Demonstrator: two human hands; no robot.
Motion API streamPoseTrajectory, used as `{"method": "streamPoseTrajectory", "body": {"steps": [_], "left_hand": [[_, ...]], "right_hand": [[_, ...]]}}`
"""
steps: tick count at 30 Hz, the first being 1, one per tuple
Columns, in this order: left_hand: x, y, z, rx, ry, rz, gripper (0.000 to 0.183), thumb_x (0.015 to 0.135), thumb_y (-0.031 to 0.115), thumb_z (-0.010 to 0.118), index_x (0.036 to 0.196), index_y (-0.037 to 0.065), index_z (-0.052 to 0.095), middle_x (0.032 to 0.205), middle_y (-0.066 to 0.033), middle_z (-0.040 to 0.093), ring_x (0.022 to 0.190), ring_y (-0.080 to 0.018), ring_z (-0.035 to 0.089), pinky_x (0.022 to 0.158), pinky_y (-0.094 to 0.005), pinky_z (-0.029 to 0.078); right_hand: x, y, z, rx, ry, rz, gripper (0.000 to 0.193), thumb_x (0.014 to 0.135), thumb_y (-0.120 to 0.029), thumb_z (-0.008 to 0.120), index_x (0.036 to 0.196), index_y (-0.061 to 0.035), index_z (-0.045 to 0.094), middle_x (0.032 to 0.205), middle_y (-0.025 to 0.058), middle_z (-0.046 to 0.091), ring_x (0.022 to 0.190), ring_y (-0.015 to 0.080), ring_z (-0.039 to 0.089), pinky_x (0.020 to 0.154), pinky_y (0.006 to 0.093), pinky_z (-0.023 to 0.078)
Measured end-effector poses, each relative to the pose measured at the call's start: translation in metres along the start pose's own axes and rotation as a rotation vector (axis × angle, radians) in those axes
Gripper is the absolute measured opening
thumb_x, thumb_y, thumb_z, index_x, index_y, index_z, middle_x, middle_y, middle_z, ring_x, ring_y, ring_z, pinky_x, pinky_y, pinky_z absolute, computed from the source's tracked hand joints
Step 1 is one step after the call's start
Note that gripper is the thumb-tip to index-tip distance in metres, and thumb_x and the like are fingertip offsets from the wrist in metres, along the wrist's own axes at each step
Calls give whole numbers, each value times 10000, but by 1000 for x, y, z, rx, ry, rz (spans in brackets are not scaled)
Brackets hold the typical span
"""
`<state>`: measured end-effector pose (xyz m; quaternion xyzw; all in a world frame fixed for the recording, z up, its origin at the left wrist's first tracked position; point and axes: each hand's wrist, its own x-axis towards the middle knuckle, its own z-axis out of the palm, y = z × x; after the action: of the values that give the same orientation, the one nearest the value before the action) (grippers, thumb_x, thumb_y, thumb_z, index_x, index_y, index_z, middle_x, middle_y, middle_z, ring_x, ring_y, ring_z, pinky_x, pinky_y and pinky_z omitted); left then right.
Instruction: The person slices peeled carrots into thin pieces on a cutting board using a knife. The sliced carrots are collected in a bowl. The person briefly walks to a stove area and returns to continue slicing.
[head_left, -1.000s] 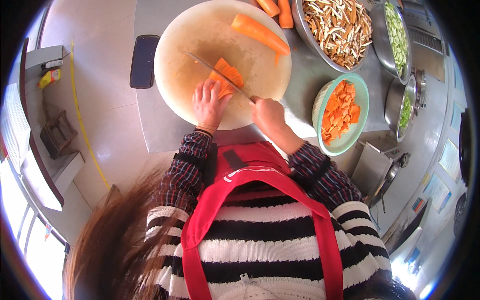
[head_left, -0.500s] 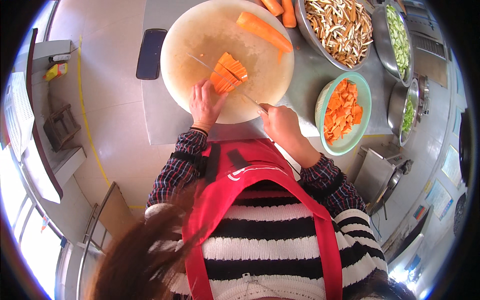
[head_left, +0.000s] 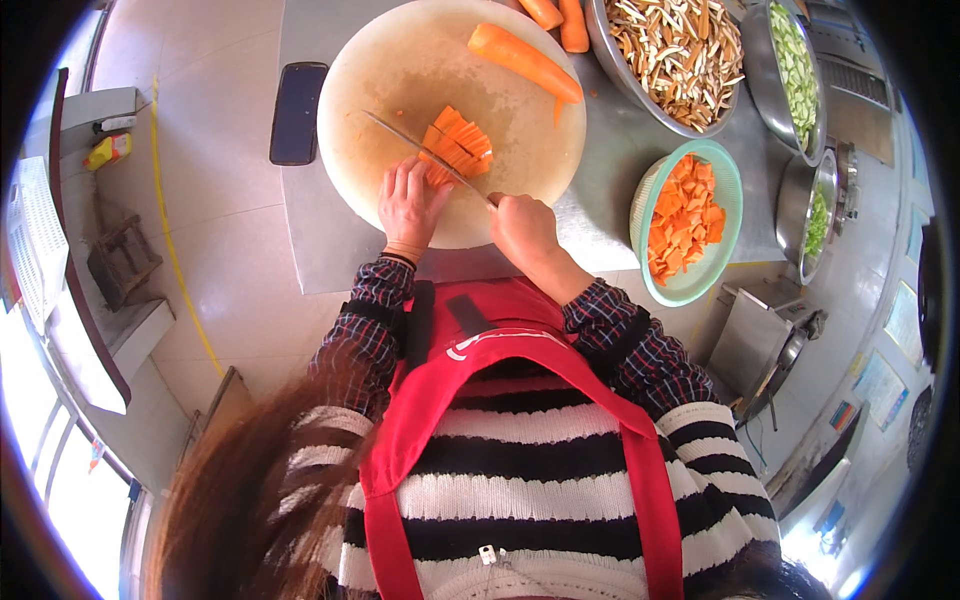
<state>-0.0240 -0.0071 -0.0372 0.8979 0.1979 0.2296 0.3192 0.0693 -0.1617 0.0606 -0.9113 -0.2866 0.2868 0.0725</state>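
Observation:
On the round pale cutting board (head_left: 350, 110) lies a cluster of sliced orange carrot (head_left: 462, 142). My left hand (head_left: 408, 203) holds its near left end, fingers bent and pressed together. The handle of a knife (head_left: 425, 152) is in my closed right hand (head_left: 524, 230), at the board's near edge. Its thin blade slants up and left across the slices, passing close to my left fingertips. Whether the blade touches the board cannot be made out. A peeled whole carrot (head_left: 525, 62) rests on the board's far right side.
A dark phone (head_left: 298, 113) lies left of the board on the metal table (head_left: 620, 115). To the right stand a green basket (head_left: 735, 200) of carrot pieces and a steel bowl (head_left: 612, 60) of brown-white strips. Farther right, steel bowls hold green vegetables (head_left: 795, 75). More carrots (head_left: 573, 25) lie beyond the board.
My right hand has moved left and slightly up with the knife, bringing the handle closer to my left hand. The blade now crosses nearer the left end of the slices. My left hand stays nearly still.

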Motion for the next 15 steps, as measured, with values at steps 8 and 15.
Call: {"method": "streamPoseTrajectory", "body": {"steps": [8,15], "left_hand": [[10,1,-12,-16,-3,-3,731,699,307,891,1275,45,525,1300,-171,551,1163,-384,550,972,-473,476],[68,0,-5,57,-261,251,1106,643,609,847,1496,56,412,1523,-150,449,1407,-372,403,1149,-509,325]], "right_hand": [[-27,25,-19,312,79,-18,238,935,-276,649,917,-48,715,667,172,662,618,360,662,603,453,519],[-91,104,7,1160,-143,572,290,913,-207,729,738,-19,596,554,21,505,438,133,494,425,302,412]]}}
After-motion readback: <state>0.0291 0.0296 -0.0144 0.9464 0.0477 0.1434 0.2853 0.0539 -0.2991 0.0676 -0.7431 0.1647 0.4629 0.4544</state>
